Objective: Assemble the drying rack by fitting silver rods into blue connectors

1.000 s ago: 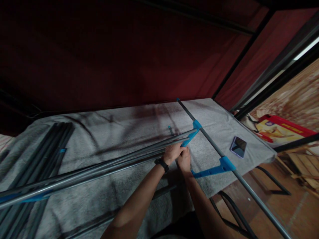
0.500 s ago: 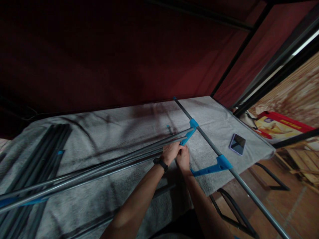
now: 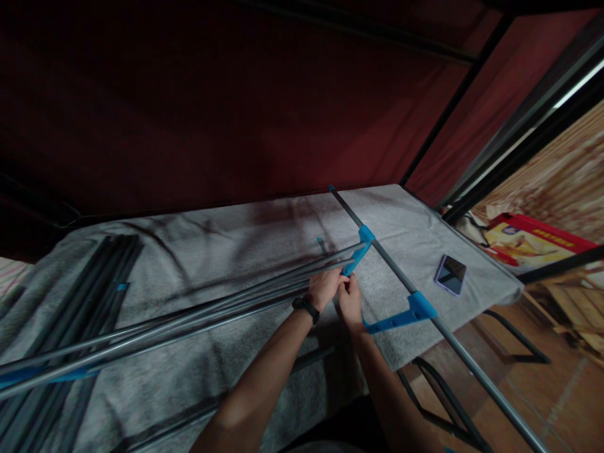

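My left hand [image 3: 324, 287], with a black watch on its wrist, is closed around the end of a grey metal tube [image 3: 264, 308]. Fingers of my right hand [image 3: 350, 301] pinch at the lower end of a blue plastic bracket [image 3: 359, 255]; both hands meet there, and the exact contact is partly hidden. Several thin tubes [image 3: 245, 294] run from this bracket toward the left. The bracket sits on a long grey pole [image 3: 394, 267] crossing the bed-like surface. Farther down the pole, a second blue bracket [image 3: 401, 319] points left beside my right forearm.
A grey blanket [image 3: 226, 233] covers the surface. Several dark tubes [image 3: 101, 277] lie bundled at the left. A phone [image 3: 450, 275] rests at the right. Beyond the edge are black metal legs [image 3: 443, 396], a red and yellow box [image 3: 533, 242] and a dark red curtain [image 3: 226, 126] behind.
Both hands stay at the lower end of the bracket, with the right fingers shifting slightly. The view has moved a little; the tubes and pole keep their arrangement.
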{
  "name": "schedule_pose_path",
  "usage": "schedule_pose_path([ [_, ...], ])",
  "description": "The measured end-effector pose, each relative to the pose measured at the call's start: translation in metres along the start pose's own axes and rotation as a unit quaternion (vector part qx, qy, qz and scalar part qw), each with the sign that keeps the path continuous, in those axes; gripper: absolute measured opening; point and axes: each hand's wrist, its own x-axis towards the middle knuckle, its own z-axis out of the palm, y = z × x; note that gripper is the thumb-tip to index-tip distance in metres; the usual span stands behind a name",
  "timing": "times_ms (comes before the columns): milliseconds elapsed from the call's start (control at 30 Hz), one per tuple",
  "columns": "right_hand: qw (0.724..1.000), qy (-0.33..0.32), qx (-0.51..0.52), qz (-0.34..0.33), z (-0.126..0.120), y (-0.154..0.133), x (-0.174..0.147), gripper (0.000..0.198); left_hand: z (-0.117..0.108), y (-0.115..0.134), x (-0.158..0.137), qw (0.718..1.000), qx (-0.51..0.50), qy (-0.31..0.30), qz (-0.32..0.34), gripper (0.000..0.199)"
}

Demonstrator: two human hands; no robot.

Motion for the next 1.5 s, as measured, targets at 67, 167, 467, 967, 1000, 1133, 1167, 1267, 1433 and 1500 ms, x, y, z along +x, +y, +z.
schedule_pose_path([
  [67, 1.0, 0.001, 0.007, 0.01, -0.002, -0.005, 0.0, 0.028, -0.001, -0.001, 0.001, 1.0, 0.005, -0.01, 0.003, 0.037],
  [167, 1.0, 0.014, -0.002, 0.004, -0.002, -0.01, 0.001, 0.029, -0.003, -0.003, 0.001, 0.999, 0.013, -0.029, 0.014, 0.035],
  [467, 0.999, 0.016, -0.03, 0.007, 0.001, -0.007, 0.002, 0.028, -0.003, -0.003, -0.003, 0.999, 0.017, -0.015, 0.024, 0.033],
  [967, 0.997, 0.0, -0.069, 0.018, -0.004, -0.01, 0.007, 0.021, -0.006, 0.013, 0.0, 0.999, 0.04, -0.011, -0.018, 0.026],
  [1000, 0.997, -0.001, -0.072, 0.016, -0.004, -0.01, 0.007, 0.021, -0.007, 0.013, 0.0, 0.999, 0.039, -0.01, -0.019, 0.025],
  [1133, 0.996, -0.008, -0.084, 0.022, -0.005, -0.012, 0.006, 0.024, -0.006, 0.01, -0.001, 0.999, 0.036, -0.006, -0.027, 0.027],
  [1167, 0.996, -0.011, -0.087, 0.024, -0.006, -0.013, 0.005, 0.025, -0.005, 0.01, -0.002, 0.999, 0.036, -0.005, -0.031, 0.029],
  [1267, 0.995, -0.018, -0.093, 0.029, -0.006, -0.015, 0.005, 0.026, -0.004, 0.01, -0.002, 0.998, 0.036, 0.0, -0.044, 0.03],
  [1433, 0.994, -0.018, -0.102, 0.037, -0.007, -0.017, 0.005, 0.026, -0.002, 0.012, -0.002, 0.998, 0.034, 0.014, -0.054, 0.029],
  [1500, 0.994, -0.017, -0.102, 0.035, -0.007, -0.016, 0.005, 0.026, -0.001, 0.012, -0.001, 0.998, 0.031, 0.016, -0.056, 0.028],
])
